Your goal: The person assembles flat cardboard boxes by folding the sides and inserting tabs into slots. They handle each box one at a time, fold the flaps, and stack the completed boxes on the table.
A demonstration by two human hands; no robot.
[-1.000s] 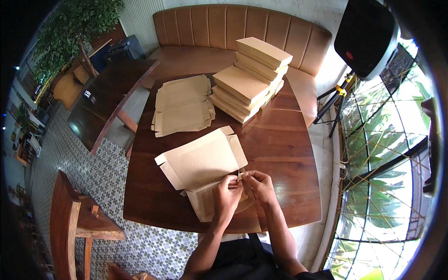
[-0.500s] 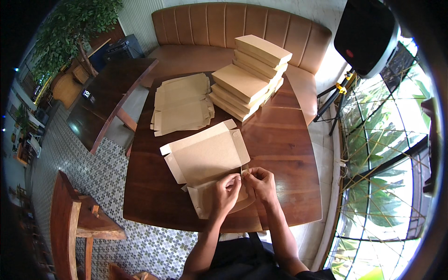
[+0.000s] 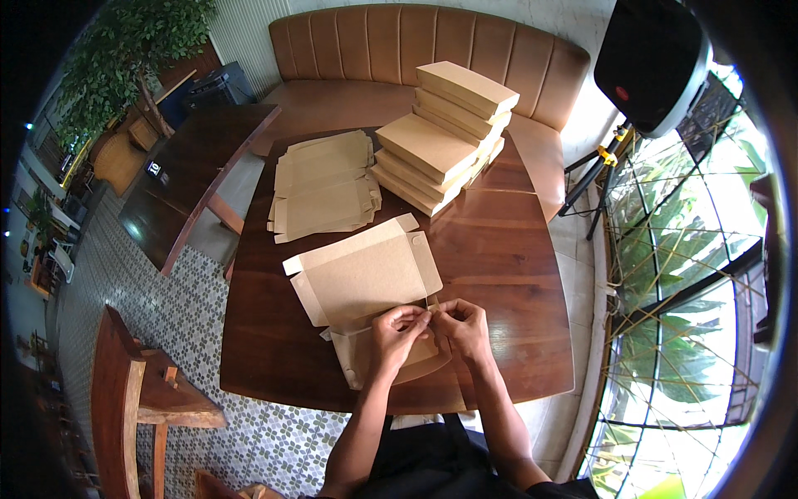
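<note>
A partly folded brown cardboard box (image 3: 362, 274) lies in front of me, its wide panel and side flaps spread toward the far side. My left hand (image 3: 399, 333) is closed in a pinch at the box's near right corner. Close beside it, almost touching, my right hand (image 3: 464, 326) pinches the cardboard at the same corner. The fingertips of both hands meet there, and they hide the small flap between them. Part of the near panel is covered by my left hand.
Flat unfolded cardboard blanks (image 3: 324, 183) lie at the table's far left. Several folded boxes (image 3: 436, 150) are stacked at the far right on the wooden table (image 3: 507, 283). Beyond stands a brown bench (image 3: 357, 100); a wooden chair (image 3: 125, 399) is at the left and a black speaker (image 3: 652, 66) at the right.
My left hand has turned slightly, its fingers reaching further toward the right fingertips at the corner. The box has shifted a little to the left; my right hand stays nearly in place.
</note>
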